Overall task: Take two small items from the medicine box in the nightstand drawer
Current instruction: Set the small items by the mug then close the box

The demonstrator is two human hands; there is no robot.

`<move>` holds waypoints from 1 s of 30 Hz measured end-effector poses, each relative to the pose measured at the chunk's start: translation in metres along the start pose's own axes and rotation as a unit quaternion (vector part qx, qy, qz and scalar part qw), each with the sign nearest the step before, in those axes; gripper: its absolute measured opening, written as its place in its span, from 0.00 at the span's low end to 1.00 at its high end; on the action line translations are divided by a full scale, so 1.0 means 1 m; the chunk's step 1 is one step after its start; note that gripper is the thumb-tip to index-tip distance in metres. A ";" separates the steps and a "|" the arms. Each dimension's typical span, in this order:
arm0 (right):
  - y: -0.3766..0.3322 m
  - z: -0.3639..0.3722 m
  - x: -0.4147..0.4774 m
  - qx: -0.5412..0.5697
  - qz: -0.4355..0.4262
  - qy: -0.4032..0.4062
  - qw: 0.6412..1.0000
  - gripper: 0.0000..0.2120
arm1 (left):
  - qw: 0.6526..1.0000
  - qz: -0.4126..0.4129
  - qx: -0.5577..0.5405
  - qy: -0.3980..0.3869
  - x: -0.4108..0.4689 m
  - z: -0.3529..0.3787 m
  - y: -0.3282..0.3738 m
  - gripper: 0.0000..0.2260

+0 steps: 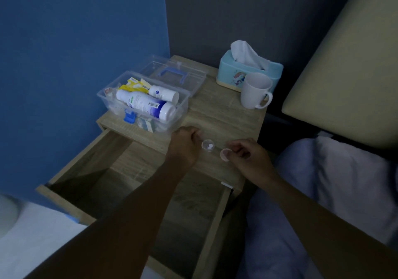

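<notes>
The clear medicine box (103, 97) stands open on the nightstand top (217, 115), its lid with a blue handle folded back. Inside lie a large white bottle (146, 105), a smaller white bottle (164, 93) and yellow packets. My left hand (185, 143) rests at the top's front edge, its curled fingertips against a small clear round container (208, 145) with white pieces inside. Just to the right, my right hand (247, 156) pinches a small pinkish round lid (224, 155) between thumb and finger.
The nightstand drawer (150, 192) is pulled out below my forearms, and its inside is dark. A white mug (255, 91) and a teal tissue box (230, 71) stand at the back right. A bed with a pillow lies to the right, and a blue wall to the left.
</notes>
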State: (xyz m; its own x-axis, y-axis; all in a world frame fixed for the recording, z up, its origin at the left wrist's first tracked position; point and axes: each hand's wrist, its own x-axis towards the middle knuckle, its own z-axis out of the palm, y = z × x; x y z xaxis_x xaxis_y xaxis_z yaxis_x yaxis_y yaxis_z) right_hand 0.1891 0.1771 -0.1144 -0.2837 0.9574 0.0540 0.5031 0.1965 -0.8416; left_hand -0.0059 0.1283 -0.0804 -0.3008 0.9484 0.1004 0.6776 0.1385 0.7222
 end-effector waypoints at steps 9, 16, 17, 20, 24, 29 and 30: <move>-0.005 -0.025 0.038 -0.068 -0.006 0.172 0.983 0.17 | 0.954 0.129 0.207 -0.175 0.009 -0.003 -0.038 0.28; -0.013 -0.020 0.084 -0.076 0.000 0.234 0.969 0.19 | 0.936 0.142 0.253 -0.199 0.022 0.008 -0.052 0.27; -0.014 -0.019 0.092 -0.068 0.021 0.245 0.967 0.18 | 0.936 0.144 0.253 -0.196 0.023 0.009 -0.053 0.27; -0.017 -0.016 0.113 -0.059 0.086 0.270 0.957 0.22 | 0.937 0.154 0.254 -0.185 0.024 0.011 -0.055 0.29; -0.020 -0.015 0.126 -0.041 0.094 0.332 0.938 0.19 | 0.937 0.169 0.249 -0.180 0.027 0.014 -0.061 0.29; -0.020 -0.009 0.126 -0.019 0.089 0.377 0.922 0.15 | 0.938 0.155 0.245 -0.192 0.027 0.012 -0.059 0.28; -0.020 -0.008 0.126 -0.005 0.092 0.377 0.921 0.15 | 0.939 0.150 0.240 -0.194 0.027 0.011 -0.058 0.28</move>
State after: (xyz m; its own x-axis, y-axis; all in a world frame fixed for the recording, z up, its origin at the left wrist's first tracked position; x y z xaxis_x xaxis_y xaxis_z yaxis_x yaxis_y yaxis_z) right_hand 0.1501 0.2954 -0.0863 0.4541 0.8484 0.2722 0.4944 0.0143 -0.8691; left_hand -0.0459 0.1487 -0.1271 0.1564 0.9848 -0.0750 0.9456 -0.1274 0.2993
